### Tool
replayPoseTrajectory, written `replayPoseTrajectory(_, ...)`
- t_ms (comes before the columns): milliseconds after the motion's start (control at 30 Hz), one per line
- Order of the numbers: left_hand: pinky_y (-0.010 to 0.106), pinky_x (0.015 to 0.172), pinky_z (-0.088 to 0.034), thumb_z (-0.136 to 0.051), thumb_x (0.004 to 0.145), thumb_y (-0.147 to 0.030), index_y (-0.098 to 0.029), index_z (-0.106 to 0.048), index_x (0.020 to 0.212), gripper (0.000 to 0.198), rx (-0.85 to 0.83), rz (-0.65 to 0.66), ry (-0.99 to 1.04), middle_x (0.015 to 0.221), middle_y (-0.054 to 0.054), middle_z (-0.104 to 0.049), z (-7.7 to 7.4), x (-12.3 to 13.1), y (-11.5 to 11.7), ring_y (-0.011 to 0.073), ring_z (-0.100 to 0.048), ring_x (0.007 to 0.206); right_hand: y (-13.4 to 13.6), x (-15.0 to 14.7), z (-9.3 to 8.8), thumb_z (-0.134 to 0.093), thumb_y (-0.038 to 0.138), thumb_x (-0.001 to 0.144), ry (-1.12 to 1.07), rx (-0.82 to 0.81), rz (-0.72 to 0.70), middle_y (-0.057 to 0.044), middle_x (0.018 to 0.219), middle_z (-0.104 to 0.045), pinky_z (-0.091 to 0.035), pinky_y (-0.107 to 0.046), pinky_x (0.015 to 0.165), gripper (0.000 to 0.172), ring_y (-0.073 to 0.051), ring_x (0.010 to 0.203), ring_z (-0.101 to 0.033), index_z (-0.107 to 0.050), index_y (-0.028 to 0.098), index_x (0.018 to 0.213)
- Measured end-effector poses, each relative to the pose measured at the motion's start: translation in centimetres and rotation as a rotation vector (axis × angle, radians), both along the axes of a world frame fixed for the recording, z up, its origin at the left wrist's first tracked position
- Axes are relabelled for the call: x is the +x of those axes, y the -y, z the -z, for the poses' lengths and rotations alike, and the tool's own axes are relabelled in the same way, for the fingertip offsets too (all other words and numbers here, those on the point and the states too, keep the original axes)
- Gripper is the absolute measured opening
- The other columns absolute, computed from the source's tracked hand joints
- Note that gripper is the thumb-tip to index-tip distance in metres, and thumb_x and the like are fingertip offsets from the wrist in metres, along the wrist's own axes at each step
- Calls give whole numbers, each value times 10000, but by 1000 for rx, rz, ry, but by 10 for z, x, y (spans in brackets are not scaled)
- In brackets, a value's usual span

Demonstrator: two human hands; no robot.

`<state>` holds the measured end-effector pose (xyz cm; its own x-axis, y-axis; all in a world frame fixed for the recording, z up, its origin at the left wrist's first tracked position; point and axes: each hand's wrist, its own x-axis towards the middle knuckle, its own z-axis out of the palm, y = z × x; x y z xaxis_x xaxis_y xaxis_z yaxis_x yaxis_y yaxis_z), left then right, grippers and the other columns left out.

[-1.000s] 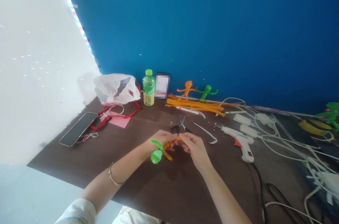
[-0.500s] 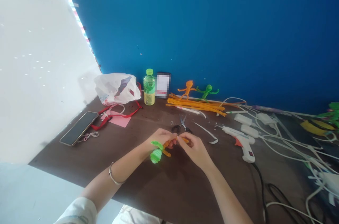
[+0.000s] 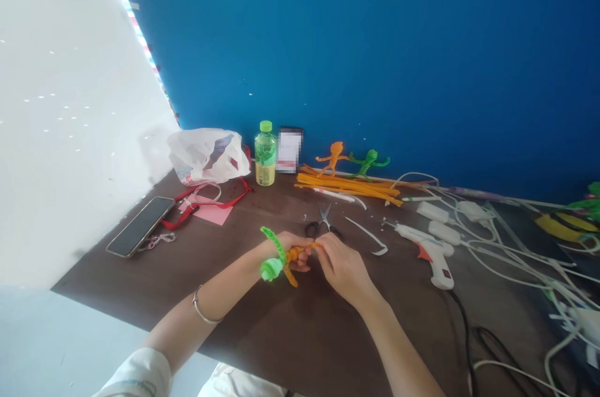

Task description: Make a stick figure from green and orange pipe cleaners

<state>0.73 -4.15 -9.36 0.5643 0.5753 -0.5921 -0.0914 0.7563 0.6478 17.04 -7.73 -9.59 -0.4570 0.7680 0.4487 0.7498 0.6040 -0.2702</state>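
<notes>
A fuzzy pipe cleaner figure, with a pale green head, a green arm and an orange body, lies across my left hand, whose fingers are closed round it. Its head points left, over my wrist. My right hand pinches the orange end at the right; its fingertips meet those of my left. Just beyond my fingers, scissors with black handles lie on the table, their handles partly covered by my hands.
An orange figure and a green figure stand behind orange pipe cleaners. A white glue gun and tangled cables lie right. A bottle, plastic bag and phone are left.
The figure has turned in my hands: its green arm now points up and its head sits slightly further left. My right hand's fingers have curled in more.
</notes>
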Motion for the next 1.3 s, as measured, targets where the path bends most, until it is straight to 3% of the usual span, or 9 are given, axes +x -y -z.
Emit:
replayPoseTrajectory(300, 238, 652, -432, -549, 750, -245, -131, -459, 610, 202, -292, 206, 357, 459, -63, -360, 0, -10, -2, 49, -367, 437, 0, 0, 6, -337, 141, 872, 174, 255, 5, -39, 686, -527, -323, -244, 573, 223, -135, 630, -469, -512, 161, 736)
replayPoseTrajectory(433, 235, 635, -427, -555, 744, -239, -136, -440, 593, 216, -348, 260, 386, 445, -61, -364, -2, -11, -1, 53, -375, 432, 2, -1, 4, -345, 144, 867, 188, 255, 0, -20, 612, -493, -301, -245, 544, 256, -127, 567, -438, -491, 169, 659)
replayPoseTrajectory(533, 259, 649, -426, -539, 760, -285, -125, -485, 624, 217, -271, 264, 376, 431, -52, -396, 2, -11, -3, 58, -385, 417, 3, -2, 2, -321, 155, 875, 82, 154, 5, -18, 637, -510, -318, -231, 548, 254, -115, 563, -454, -502, 171, 697)
replayPoseTrajectory(667, 328, 709, -429, -475, 779, -372, -79, -582, 823, 314, -110, 135, 356, 494, 20, -528, 10, -16, -10, 110, -500, 492, 3, -3, 4, -311, 225, 880, -221, -111, 123, -17, 677, -546, -358, -216, 546, 229, -113, 572, -494, -492, 184, 747)
replayPoseTrajectory(767, 368, 670, -441, -495, 695, -369, -90, -595, 887, 353, 16, -15, 401, 602, 70, -585, 12, -21, -15, 168, -548, 582, 0, -5, 6, -306, 334, 876, -477, -293, 258, -10, 605, -524, -368, -221, 502, 279, -124, 529, -483, -471, 187, 706)
replayPoseTrajectory(900, 343, 697, -458, -609, 551, -199, -142, -593, 984, 437, 397, -154, 436, 866, 86, -607, 13, -19, -12, 173, -547, 742, -4, -8, 9, -309, 450, 849, -646, -435, 338, 2, 529, -482, -355, -226, 463, 374, -127, 483, -459, -452, 184, 627)
replayPoseTrajectory(1033, 362, 821, -435, -700, 575, -157, -166, -571, 1028, 472, 575, -233, 216, 1025, 96, -583, 13, -8, -2, 186, -554, 883, -2, -14, 11, -305, 419, 851, -596, -410, 357, -25, 583, -550, -385, -230, 506, 367, -141, 521, -513, -501, 170, 666)
replayPoseTrajectory(1167, 396, 819, -452, -668, 666, -292, -114, -566, 969, 366, 455, -379, 189, 869, 105, -627, 10, -2, -1, 164, -605, 752, 2, -17, 16, -315, 323, 854, -374, -246, 336, -42, 688, -617, -390, -223, 543, 283, -150, 595, -566, -536, 178, 753)
replayPoseTrajectory(1300, 376, 770, -482, -657, 673, -291, -88, -587, 911, 319, 393, -406, 270, 798, 104, -640, 8, -7, -6, 170, -619, 697, 1, -13, 19, -330, 250, 855, -123, 11, 298, -36, 671, -600, -341, -222, 497, 230, -129, 526, -532, -527, 174, 763)
